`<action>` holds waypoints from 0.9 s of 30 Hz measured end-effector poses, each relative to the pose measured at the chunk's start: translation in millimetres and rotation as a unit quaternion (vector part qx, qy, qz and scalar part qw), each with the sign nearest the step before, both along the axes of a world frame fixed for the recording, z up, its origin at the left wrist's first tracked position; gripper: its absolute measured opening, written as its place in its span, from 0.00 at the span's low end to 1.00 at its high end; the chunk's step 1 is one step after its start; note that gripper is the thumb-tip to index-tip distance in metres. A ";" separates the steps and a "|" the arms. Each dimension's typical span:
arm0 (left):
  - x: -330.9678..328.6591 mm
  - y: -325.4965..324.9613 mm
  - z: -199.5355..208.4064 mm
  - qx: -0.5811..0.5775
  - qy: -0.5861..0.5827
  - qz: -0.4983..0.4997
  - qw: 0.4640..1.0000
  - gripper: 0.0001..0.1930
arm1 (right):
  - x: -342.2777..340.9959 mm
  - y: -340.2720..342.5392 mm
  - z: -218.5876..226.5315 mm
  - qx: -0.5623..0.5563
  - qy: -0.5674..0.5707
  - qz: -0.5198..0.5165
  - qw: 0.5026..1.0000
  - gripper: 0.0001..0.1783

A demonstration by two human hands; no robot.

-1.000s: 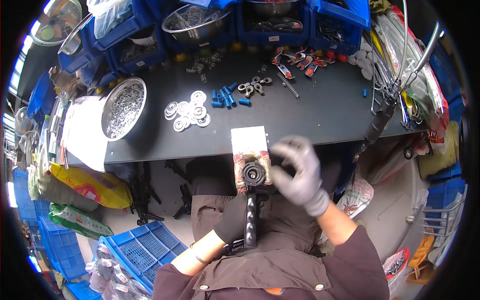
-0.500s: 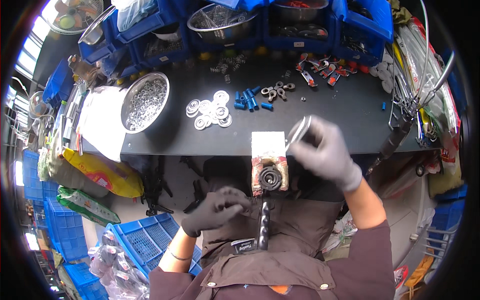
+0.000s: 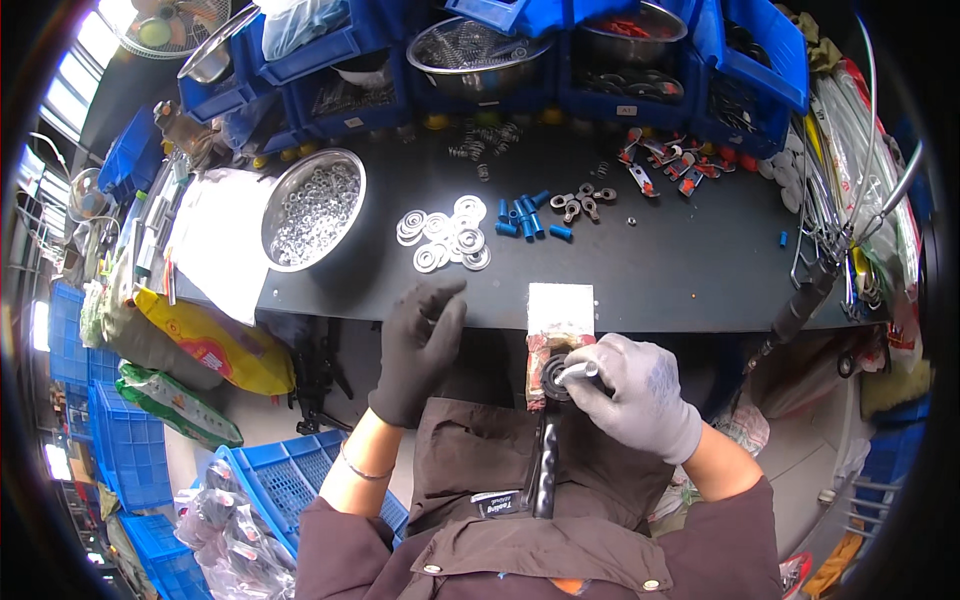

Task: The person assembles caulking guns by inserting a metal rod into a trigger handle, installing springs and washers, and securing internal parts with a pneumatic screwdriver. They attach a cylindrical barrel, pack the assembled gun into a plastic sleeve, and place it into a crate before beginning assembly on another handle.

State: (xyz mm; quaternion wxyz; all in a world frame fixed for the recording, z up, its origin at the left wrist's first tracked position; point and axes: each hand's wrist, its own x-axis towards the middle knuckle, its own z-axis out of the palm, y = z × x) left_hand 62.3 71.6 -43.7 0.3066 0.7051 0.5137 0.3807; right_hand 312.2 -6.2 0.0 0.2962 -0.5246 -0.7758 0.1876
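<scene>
My right hand [image 3: 640,392], in a grey glove, pinches a small metal sleeve [image 3: 580,370] against a round black part [image 3: 550,378]. That part sits on a fixture with a white block [image 3: 560,305] at the black table's front edge [image 3: 680,310]. A black handle [image 3: 545,470] hangs from the fixture over my lap. My left hand [image 3: 420,345], in a dark glove, is at the table edge with fingers spread and holds nothing. Just beyond it lie several flat white washers [image 3: 445,235].
Blue plastic sleeves [image 3: 525,215], black eye nuts [image 3: 580,205], red-handled pieces [image 3: 660,165] and springs [image 3: 480,145] lie on the table. A steel bowl of nuts [image 3: 312,210] stands left. Blue bins [image 3: 620,90] line the back. Metal rods [image 3: 850,150] hang right. Blue crates [image 3: 270,480] stand lower left.
My right hand came down from the table edge with the metal sleeve to the black part. My left hand rose from my lap to the table edge.
</scene>
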 end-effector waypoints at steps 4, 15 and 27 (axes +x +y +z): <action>0.7 26.8 -7.6 0.123 0.005 0.048 0.991 0.12 | -8.1 -8.7 -5.0 0.055 -0.065 -0.001 0.996 0.08; 4.3 50.2 -8.2 0.256 0.229 0.104 0.933 0.22 | 1.5 0.3 -11.1 0.033 -0.001 0.038 0.999 0.10; -98.2 110.4 -4.0 0.359 0.390 0.131 0.838 0.05 | 55.9 43.1 -76.4 0.126 0.268 -0.234 0.926 0.11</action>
